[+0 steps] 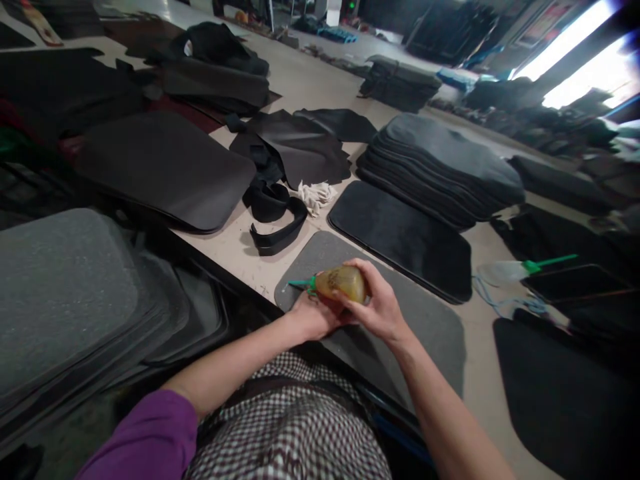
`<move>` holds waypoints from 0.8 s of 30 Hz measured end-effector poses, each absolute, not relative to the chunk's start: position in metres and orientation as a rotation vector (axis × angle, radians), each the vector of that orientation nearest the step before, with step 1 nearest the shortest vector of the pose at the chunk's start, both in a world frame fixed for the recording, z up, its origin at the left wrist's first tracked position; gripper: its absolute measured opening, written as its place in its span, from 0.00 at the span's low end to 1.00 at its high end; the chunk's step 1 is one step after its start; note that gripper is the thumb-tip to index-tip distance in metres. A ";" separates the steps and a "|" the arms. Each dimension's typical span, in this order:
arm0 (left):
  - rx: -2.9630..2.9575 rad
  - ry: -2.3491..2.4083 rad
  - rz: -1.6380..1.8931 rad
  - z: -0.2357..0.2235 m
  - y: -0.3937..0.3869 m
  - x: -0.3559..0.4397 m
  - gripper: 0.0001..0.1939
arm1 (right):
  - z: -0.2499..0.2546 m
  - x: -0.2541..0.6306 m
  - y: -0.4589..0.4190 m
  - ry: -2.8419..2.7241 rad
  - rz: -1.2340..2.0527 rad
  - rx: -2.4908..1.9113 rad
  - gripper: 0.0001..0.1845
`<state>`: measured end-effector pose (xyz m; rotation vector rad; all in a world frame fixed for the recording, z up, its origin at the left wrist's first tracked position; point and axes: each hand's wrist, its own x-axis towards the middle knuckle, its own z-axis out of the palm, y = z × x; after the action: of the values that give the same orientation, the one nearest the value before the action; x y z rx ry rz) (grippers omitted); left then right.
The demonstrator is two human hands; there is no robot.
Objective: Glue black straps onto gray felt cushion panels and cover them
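Note:
A squeeze bottle [345,283] of yellowish liquid lies tilted on its side between my hands, its green nozzle pointing left. My right hand [377,303] is wrapped round the base end. From below, my left hand [320,317] holds the bottle near the neck, its fingers partly hidden. Beneath both hands a grey rounded sheet [430,333] lies flat at the table's near edge. Just past it is a small stack of black rounded sheets [400,233].
A tall stack of dark sheets [445,157] stands behind. Black strap coils [275,213] and a whitish cloth scrap [316,197] lie left of it. Another green-tipped bottle [503,271] lies right. Grey sheets [65,267] are piled at my left, below the table [225,257].

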<state>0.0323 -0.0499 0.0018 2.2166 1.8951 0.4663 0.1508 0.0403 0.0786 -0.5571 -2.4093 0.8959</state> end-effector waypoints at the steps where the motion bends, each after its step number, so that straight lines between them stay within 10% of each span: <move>1: 2.222 1.906 0.473 0.002 -0.051 0.032 0.34 | 0.077 0.151 0.044 -2.390 0.893 -0.580 0.28; 24: 2.372 2.028 0.521 0.012 -0.050 0.032 0.39 | 0.050 0.126 0.100 -2.014 0.402 -0.976 0.25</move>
<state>0.0316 -0.0499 0.0124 2.3724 2.0280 0.5211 0.1256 0.1002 0.0500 -0.9760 -2.0140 0.4017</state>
